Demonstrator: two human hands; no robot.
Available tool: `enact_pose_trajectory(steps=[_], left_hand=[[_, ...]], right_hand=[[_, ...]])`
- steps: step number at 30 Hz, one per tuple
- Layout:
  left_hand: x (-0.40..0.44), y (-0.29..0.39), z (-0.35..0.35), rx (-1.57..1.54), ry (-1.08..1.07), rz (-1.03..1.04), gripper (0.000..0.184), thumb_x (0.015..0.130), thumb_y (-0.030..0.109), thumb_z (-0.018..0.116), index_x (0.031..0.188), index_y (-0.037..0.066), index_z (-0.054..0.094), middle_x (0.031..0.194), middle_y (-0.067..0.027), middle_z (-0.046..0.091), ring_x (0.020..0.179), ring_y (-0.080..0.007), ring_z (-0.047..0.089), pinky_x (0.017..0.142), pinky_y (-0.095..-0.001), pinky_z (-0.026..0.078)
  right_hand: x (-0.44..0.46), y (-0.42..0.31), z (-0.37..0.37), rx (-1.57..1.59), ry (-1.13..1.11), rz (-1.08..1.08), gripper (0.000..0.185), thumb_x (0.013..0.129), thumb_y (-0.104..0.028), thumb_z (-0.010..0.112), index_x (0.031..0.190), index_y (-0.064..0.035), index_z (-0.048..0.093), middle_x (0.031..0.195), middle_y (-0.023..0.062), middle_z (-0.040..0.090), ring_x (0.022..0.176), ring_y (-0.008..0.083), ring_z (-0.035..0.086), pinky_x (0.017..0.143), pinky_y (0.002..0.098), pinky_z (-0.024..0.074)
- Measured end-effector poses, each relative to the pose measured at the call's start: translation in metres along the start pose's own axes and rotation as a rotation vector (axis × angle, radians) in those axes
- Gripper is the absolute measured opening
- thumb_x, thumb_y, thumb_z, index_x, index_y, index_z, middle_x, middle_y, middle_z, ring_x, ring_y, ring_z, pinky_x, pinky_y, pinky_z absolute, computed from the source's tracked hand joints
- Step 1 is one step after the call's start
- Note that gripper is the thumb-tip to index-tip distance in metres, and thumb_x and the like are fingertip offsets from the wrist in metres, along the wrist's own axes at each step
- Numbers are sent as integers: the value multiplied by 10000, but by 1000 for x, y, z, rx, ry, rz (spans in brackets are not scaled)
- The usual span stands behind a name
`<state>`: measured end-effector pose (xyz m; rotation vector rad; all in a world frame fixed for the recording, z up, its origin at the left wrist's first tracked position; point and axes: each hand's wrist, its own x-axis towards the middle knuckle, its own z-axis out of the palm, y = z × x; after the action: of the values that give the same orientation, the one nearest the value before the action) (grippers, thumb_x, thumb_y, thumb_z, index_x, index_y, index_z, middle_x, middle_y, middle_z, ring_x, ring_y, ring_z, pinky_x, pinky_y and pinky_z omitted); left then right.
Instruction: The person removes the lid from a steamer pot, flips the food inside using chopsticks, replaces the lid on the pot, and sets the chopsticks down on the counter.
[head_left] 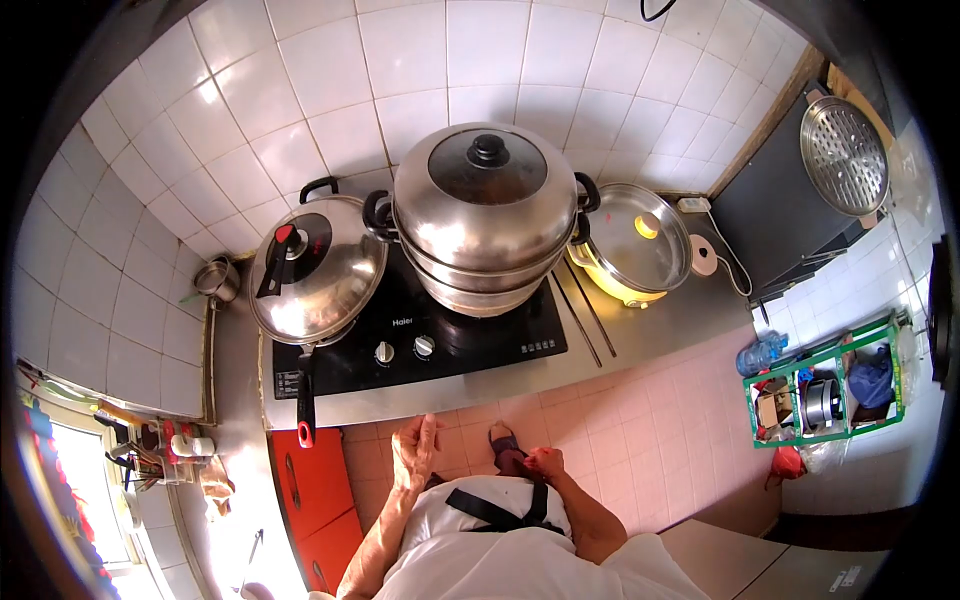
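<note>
My left hand point(413, 450) is raised in front of the counter edge, its fingers partly stretched out and nothing visible in it. My right hand point(543, 462) is near my waist with the fingers curled in; what they hold, if anything, is hidden. Neither hand touches the cookware. Nearest my left hand is the long handle point(306, 400) of a lidded wok point(330, 285) on the left burner. A tall stainless steamer pot point(480, 230), its domed lid on, stands on the right of the black gas stove point(450, 350).
A yellow pot with a glass lid point(640, 240) and a pair of long chopsticks point(585, 318) lie right of the stove. A small metal cup point(217, 280) sits in the left corner. A green-framed rack point(825, 385) and a perforated steamer tray point(843, 155) are at right.
</note>
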<state>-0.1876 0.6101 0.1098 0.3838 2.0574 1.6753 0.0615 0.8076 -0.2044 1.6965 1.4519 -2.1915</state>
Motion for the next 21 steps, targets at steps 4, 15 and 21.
enact_pose_trajectory(steps=[4,15,21], left_hand=[[-1,3,1,-7,-18,-8,410,1041,313,521,835,-11,666,568,14,525,517,-50,438,480,-232,336],[-1,4,4,-11,-41,-16,416,1028,336,542,856,-9,698,565,11,528,529,-57,451,489,-247,362],[-1,4,6,-7,-23,-16,425,1024,345,547,841,-12,689,560,12,528,523,-59,457,482,-250,364]], right_hand=[[-1,-1,1,-5,8,34,211,906,-153,610,994,34,653,849,185,710,665,246,708,620,337,613],[-5,-1,-2,-43,2,-45,250,904,-156,584,916,78,671,841,194,719,674,248,711,617,333,607],[-2,0,-1,-42,-20,-59,262,894,-160,589,917,87,672,841,199,719,677,249,708,608,340,598]])
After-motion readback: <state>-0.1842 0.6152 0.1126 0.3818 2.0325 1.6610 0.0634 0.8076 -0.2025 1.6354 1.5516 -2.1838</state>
